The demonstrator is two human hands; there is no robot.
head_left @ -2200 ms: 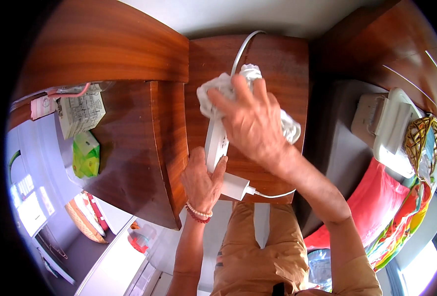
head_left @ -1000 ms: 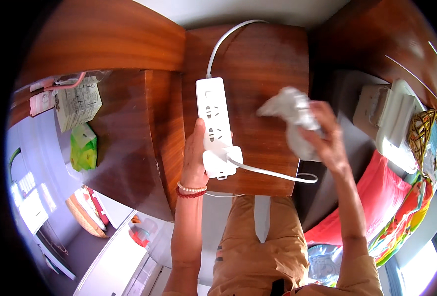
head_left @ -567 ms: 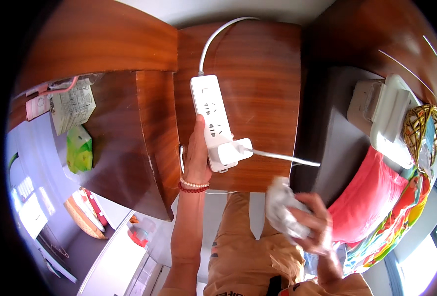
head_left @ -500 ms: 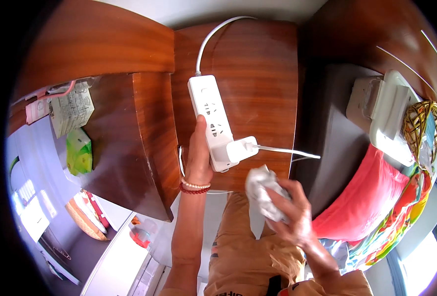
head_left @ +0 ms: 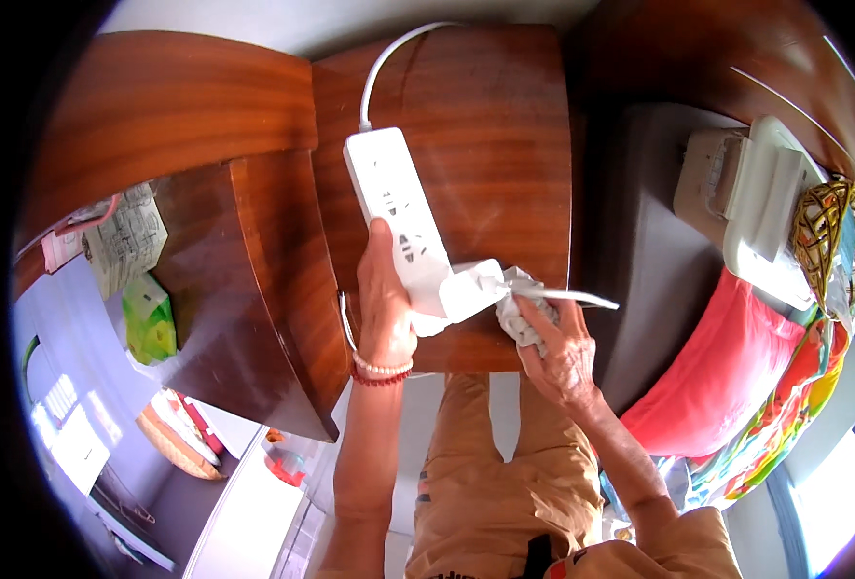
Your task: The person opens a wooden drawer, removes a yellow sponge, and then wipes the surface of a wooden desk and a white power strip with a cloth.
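My left hand (head_left: 386,304) grips the lower end of a white power strip (head_left: 389,179), its thumb lying along the near left edge. A white charger (head_left: 473,291) is plugged into the strip's lower end, and a white cable (head_left: 577,297) runs from it to the right. In my right hand (head_left: 561,352) is a crumpled white cloth (head_left: 521,323), bunched beneath the cable and close beside the charger. Whether the cloth touches the charger I cannot tell. The strip's own cord (head_left: 376,82) curves up toward the back wall.
Under the strip is a brown wooden top (head_left: 505,125). Left stands a wooden cabinet (head_left: 244,280) with papers (head_left: 126,241) and a green package (head_left: 150,318). To the right are a pink pillow (head_left: 712,376), a white plastic container (head_left: 780,217) and a woven basket (head_left: 830,241).
My right hand has moved forward with the cloth, up to the charger and under its cable. The left hand still holds the strip, which appears slightly farther left and up.
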